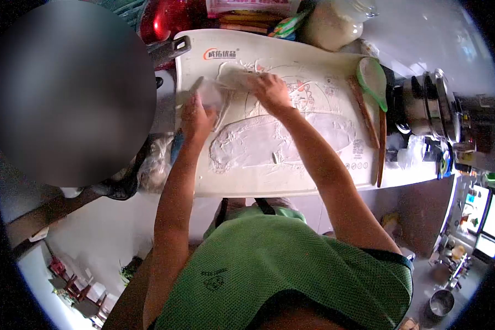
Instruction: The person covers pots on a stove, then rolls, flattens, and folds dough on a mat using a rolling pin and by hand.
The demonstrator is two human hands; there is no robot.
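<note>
A long, flat, flour-dusted sheet of dough lies across the front half of the white kneading mat. Behind it, a smaller pale piece of dough is at the fingers of my right hand, which are curled onto its right end. My left hand, at the mat's left side, is closed on a pale, flat, round-ended piece. Blur hides what that piece is made of. Loose flour is scattered around both hands.
On the mat's right side lie a green strainer with a long handle and a wooden stick. A jar of pale contents stands behind. Stacked metal pots are at right; a pan handle reaches the mat's back left corner.
</note>
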